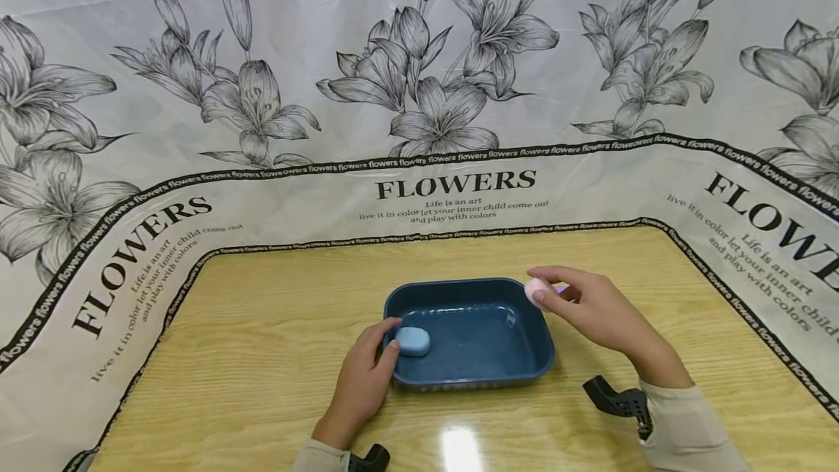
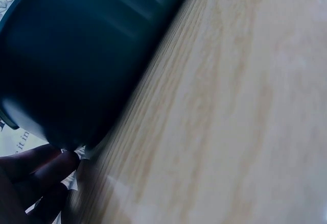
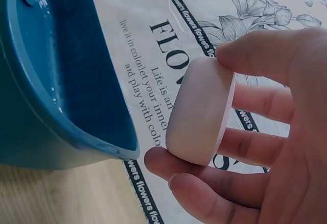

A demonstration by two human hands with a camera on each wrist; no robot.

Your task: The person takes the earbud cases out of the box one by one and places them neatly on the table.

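Note:
A dark blue plastic basin [image 1: 468, 355] sits on the table. In it, against the left wall, lies a light blue, rounded oblong piece [image 1: 414, 341], partly seen in the right wrist view too. My left hand [image 1: 367, 366] holds the basin's left side, thumb over the rim close to the light blue piece, other fingers on the outer wall. Over the right rim, my right hand [image 1: 593, 304] pinches a pale pink rounded block [image 3: 200, 113] between thumb and fingertips. Its back face looks flat with a thin edge. A bit of purple [image 1: 561, 288] shows by the right fingers.
The wood-grain table [image 1: 282, 312] runs to a white floral cloth [image 1: 452, 199] printed with FLOWERS, standing behind it and along both sides. Black camera mounts [image 1: 616, 398] are strapped at both wrists, above beige sleeves.

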